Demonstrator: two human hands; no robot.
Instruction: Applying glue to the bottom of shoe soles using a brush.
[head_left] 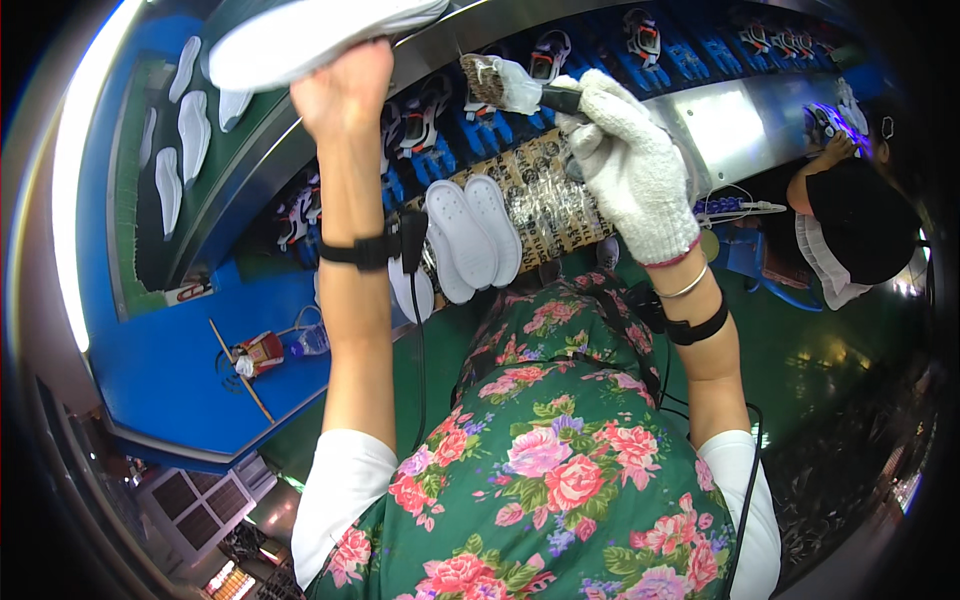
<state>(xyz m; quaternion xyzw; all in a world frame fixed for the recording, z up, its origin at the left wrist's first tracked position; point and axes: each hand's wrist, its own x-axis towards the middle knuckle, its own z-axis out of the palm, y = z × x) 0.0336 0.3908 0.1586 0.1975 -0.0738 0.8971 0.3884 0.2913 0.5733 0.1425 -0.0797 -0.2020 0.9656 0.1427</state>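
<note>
Up at the far left, my bare left hand (348,92) is closed on a white shoe sole (300,45), held from beneath. My right hand (632,165), in a white knit glove, grips a brush (512,85) by its dark handle. The brown bristles point left, and clear wrapping covers the part behind them. Between my forearms, several white soles (463,240) lie side by side on a ledge covered with taped cardboard (548,190). The fingertips of my left hand are partly hidden by the sole.
Shoe uppers on blue holders (425,120) line the rack beyond the ledge. More white soles (194,135) rest on the green surface at left. A blue table (165,370) bears a small bottle (312,340) and a stick. At right, a person (860,215) in black works.
</note>
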